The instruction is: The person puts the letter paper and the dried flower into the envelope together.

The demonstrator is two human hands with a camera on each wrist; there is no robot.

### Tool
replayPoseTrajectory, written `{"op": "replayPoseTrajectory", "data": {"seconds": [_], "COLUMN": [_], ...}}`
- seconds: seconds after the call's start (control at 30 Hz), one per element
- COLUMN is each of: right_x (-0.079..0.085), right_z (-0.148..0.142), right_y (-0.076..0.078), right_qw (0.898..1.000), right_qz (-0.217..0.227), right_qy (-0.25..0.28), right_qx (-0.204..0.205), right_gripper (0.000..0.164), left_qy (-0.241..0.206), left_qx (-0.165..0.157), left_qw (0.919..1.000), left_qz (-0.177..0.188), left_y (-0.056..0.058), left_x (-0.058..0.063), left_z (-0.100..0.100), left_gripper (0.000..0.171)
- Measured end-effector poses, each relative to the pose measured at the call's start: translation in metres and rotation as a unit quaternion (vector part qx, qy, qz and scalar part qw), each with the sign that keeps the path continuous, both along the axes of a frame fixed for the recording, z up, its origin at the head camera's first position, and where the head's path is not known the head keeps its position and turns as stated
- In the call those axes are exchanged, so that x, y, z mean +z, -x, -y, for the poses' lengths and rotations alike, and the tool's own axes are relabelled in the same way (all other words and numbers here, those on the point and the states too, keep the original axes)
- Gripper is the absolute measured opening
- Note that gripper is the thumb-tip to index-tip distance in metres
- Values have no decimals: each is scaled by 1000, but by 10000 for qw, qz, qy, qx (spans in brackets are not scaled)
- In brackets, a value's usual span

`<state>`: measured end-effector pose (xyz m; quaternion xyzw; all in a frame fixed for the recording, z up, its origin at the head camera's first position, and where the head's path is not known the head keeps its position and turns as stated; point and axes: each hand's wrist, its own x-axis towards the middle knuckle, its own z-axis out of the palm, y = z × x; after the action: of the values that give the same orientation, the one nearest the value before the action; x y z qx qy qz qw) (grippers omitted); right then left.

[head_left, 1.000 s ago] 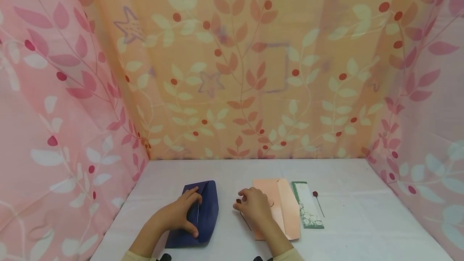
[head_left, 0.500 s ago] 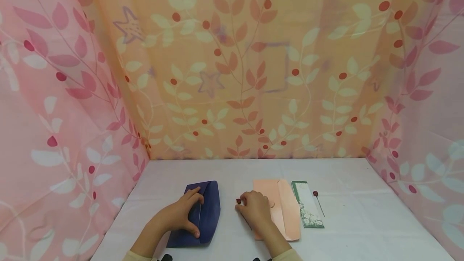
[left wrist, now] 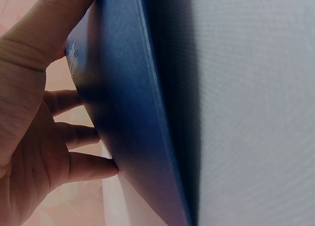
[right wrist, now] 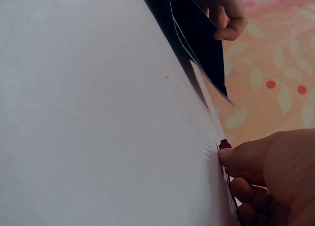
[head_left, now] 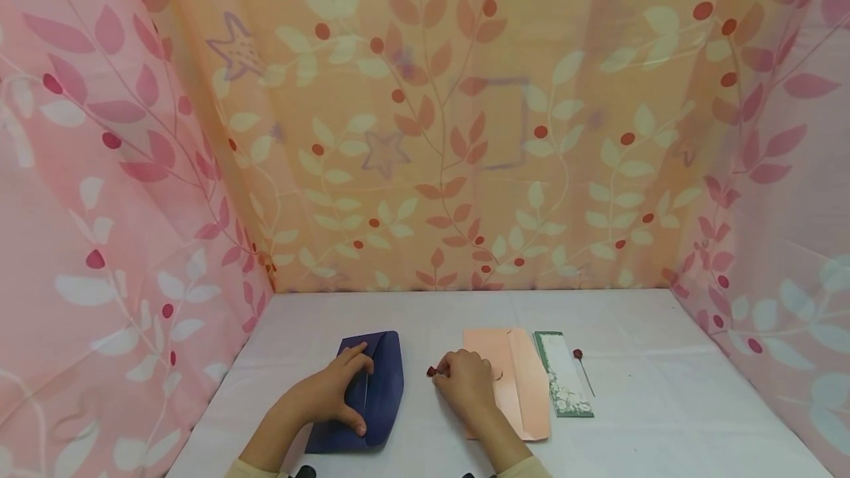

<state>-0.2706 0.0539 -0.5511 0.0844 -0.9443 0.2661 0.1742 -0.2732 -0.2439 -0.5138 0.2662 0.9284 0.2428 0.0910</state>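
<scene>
In the head view, my left hand (head_left: pixel 335 389) holds the navy blue envelope (head_left: pixel 385 389), thumb and fingers spread over its pocket beside the unfolded flap. The left wrist view shows the fingertips against the envelope's edge. My right hand (head_left: pixel 465 382) pinches a small dark red flower (head_left: pixel 432 372) by its thin stem, just under the bloom, low over the table left of the peach envelope (head_left: pixel 524 389). In the right wrist view, the red bloom (right wrist: pixel 225 144) pokes out beyond the thumb, and the navy envelope (right wrist: pixel 204 44) gapes along its mouth.
A white card (head_left: pixel 561 382) with a green floral border lies right of the peach envelope. Beside it is a second red flower (head_left: pixel 578 354) on a thin stem. A white cloth (head_left: pixel 664 389) covers the table, and patterned curtains (head_left: pixel 425 131) stand around three sides.
My right hand has taken a firmer pinch on the flower, whose bloom now points left from the fingertips. The left hand and the navy envelope have shifted very slightly right.
</scene>
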Motion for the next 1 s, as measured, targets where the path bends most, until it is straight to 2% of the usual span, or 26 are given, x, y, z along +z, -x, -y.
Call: {"op": "replayPoseTrajectory", "data": {"seconds": [0.3, 0.6, 0.83, 1.0], "right_x": [3, 4, 14, 20], "right_z": [2, 3, 5, 4], "right_y": [0, 3, 1, -1], "right_qw": [10000, 9997, 9997, 9985], "right_qz": [-29, 4, 107, 266], "right_qy": [-5, -80, 139, 486], "right_qx": [-70, -216, -149, 1], "right_gripper": [8, 11, 15, 17], "left_qy": [8, 22, 6, 4], "left_qx": [38, 2, 6, 26], "left_qw": [10000, 10000, 10000, 10000], "left_qz": [23, -14, -15, 15], "left_y": [0, 2, 1, -1], "left_x": [3, 0, 1, 1], "left_z": [-2, -1, -1, -1], "left_gripper": [90, 90, 90, 90]}}
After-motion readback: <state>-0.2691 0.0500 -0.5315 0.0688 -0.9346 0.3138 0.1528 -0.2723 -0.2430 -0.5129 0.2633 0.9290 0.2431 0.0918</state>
